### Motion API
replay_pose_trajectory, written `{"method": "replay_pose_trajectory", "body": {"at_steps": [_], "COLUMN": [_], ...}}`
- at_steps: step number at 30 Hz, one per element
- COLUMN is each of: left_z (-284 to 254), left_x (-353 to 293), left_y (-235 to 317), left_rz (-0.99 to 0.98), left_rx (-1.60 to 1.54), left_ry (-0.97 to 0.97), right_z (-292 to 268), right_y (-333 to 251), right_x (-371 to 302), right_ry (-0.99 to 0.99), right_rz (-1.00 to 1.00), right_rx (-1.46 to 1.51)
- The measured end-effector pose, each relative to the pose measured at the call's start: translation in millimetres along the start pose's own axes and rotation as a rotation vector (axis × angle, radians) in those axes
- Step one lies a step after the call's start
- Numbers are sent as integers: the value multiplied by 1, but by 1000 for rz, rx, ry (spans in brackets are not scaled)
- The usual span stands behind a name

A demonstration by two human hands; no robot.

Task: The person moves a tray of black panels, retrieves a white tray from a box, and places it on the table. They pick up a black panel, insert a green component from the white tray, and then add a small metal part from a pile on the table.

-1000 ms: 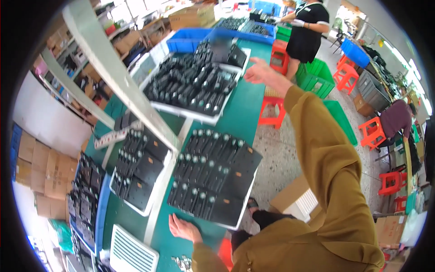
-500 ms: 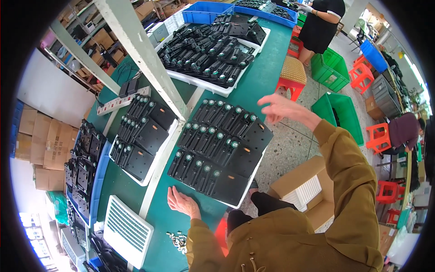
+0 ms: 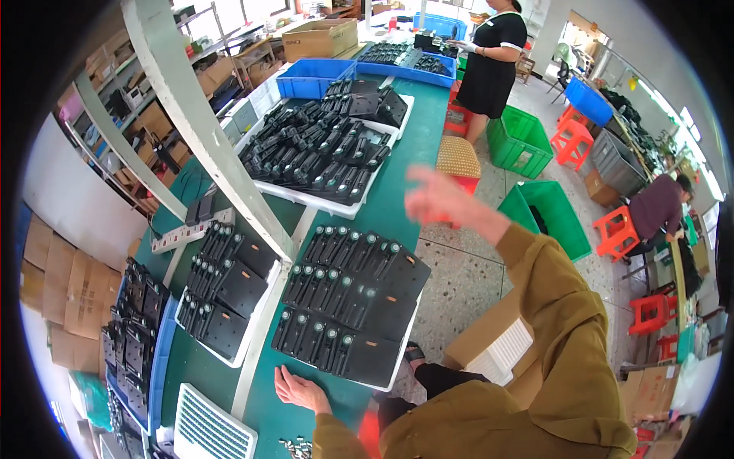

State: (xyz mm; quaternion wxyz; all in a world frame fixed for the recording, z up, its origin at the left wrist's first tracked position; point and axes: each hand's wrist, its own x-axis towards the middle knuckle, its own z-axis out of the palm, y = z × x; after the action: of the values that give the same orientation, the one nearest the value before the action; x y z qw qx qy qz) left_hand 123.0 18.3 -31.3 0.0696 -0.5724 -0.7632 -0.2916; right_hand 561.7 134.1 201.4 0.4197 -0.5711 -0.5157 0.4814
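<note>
My left hand (image 3: 300, 389) rests on the green table by the near left corner of a white tray (image 3: 396, 378). Its fingers are loosely bent and apart from the thumb, with nothing visible in them. Rows of black assemblies (image 3: 342, 300) lie on that tray, each with a flat plate and several slim cylinders topped by round silvery ends. My right hand (image 3: 442, 200) is raised beyond the tray's far right side, touching none of the assemblies. Motion blurs its fingers, so what they hold, if anything, cannot be made out. Small metal pieces (image 3: 297, 447) lie near my left forearm.
A larger white tray (image 3: 336, 205) heaped with black assemblies stands farther along the table. A white post (image 3: 200, 115) rises left of my tray, beside another loaded tray (image 3: 229, 358). At right are green crates (image 3: 544, 218), stools and an open carton (image 3: 459, 344). Two people are farther off.
The view has tilted up, showing more of the far room. My right hand remains raised but is now blurred. My left hand stays by the tray corner.
</note>
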Motion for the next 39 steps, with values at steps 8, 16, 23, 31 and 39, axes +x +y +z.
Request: {"method": "replay_pose_trajectory", "body": {"at_steps": [8, 16, 23, 31, 39], "left_z": [3, -2, -2, 3, 7], "left_x": [-3, 10, 9, 2, -1], "left_y": [5, 20, 17, 3, 7], "left_rz": [53, -34, -32, 35, -9], "left_rx": [26, -42, -75, -7, -26], "left_ry": [41, -42, -31, 19, -26], "right_z": [7, 113, 165, 210, 210], "right_y": [-63, 26, 54, 73, 88], "right_x": [-17, -97, -148, -205, -233], "right_ry": [81, -573, -647, -727, -640], "right_rz": [-50, 299, 506, 480, 383], "right_rx": [-4, -162, 64, 259, 175]}}
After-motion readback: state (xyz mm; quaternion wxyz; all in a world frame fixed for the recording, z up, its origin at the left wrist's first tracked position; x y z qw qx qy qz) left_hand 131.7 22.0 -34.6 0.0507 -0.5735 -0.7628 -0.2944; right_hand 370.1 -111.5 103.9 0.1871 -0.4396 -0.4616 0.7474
